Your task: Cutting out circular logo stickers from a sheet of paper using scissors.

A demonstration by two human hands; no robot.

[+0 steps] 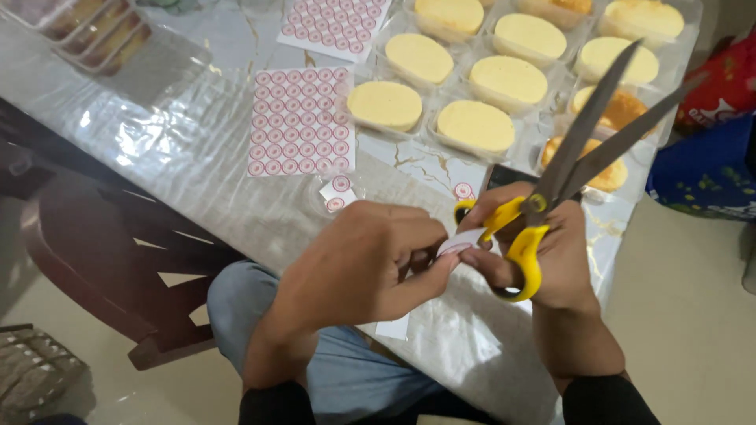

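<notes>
Head view: right hand [551, 252] closed through yellow-handled steel scissors [551, 197], blades parted. Left hand [362, 264] pinching small white paper sticker strip [461, 242] at worktop's [197, 157] near edge. Round-sticker sheet [301, 122] and pale oval cakes [472, 79] beyond.

Bench [197, 157] with pale marbled top under shiny clear plastic cover, glare patches from overhead light. Dark wooden chair [118, 260] tucked beside bench at left. Cream tiled floor [693, 315] at right and lower left. Woven basket [31, 378] in bottom left corner. Blue bag [709, 169] and red bag [728, 83] on floor past right edge of bench. No walls or windows in view
</notes>
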